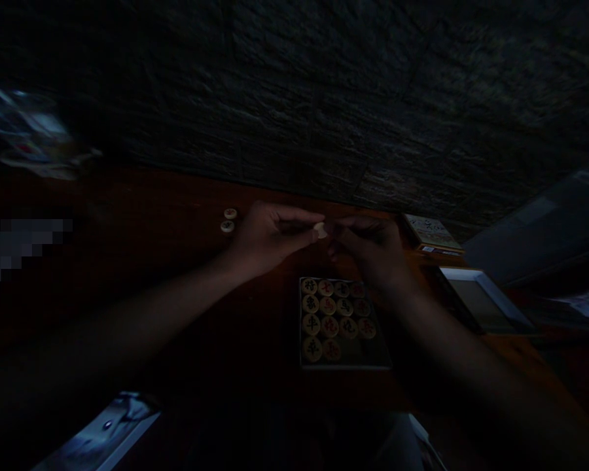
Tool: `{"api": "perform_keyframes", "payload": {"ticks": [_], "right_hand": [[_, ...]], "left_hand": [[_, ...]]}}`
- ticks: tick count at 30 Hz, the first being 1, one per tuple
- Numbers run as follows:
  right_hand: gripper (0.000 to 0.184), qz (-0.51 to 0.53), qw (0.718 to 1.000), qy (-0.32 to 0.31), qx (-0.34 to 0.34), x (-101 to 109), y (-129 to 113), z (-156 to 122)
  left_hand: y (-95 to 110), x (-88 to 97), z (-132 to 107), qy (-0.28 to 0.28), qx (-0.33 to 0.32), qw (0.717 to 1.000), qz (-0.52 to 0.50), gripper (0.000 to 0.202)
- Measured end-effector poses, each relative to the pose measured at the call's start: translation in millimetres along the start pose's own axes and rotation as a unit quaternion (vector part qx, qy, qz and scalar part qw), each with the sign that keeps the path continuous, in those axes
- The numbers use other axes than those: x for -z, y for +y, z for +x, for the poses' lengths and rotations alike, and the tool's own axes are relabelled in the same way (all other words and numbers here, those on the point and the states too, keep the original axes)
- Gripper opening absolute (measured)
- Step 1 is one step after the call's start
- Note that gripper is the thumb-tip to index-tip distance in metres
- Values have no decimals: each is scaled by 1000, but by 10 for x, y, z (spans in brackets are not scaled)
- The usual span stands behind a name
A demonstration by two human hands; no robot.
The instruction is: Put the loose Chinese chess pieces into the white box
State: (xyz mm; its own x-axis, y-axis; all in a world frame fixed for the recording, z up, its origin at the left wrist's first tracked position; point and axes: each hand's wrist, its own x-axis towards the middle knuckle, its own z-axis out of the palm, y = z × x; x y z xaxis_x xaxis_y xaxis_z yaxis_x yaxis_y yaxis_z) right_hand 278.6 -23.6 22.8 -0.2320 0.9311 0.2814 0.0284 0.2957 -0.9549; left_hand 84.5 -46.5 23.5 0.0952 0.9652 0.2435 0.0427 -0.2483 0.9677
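The scene is very dark. My left hand [269, 237] is closed in a pinch on a pale round game piece [320, 229], held above the dark wooden table [152, 216]. My right hand [368, 252] meets it at the fingertips, its fingers curled against the same piece. Below the hands lies a shallow box [344, 362] holding several round wooden discs marked with red and black characters [330, 326]. Two loose pale discs [228, 220] rest on the table left of my left hand.
A stone-textured wall [324, 98] rises behind the table. A printed box lid [432, 234] and a pale empty tray [485, 301] lie at the right. Blurred clutter [34, 140] sits at the far left.
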Motion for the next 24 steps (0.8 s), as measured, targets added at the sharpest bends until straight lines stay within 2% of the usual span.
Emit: {"api": "perform_keyframes", "payload": {"ticks": [5, 10, 17, 24], "right_hand": [[35, -23, 1000, -3, 11, -19, 17, 2], [37, 12, 1000, -13, 4, -22, 25, -8], [32, 71, 995, -63, -26, 42, 14, 37], [35, 19, 999, -43, 3, 24, 39, 21]], "left_hand": [[-68, -19, 22, -25, -31, 999, -33, 31], [-67, -13, 12, -29, -25, 999, -29, 37], [-32, 8, 1, -13, -14, 999, -28, 37], [-20, -2, -15, 0, 9, 999, -40, 31]]}}
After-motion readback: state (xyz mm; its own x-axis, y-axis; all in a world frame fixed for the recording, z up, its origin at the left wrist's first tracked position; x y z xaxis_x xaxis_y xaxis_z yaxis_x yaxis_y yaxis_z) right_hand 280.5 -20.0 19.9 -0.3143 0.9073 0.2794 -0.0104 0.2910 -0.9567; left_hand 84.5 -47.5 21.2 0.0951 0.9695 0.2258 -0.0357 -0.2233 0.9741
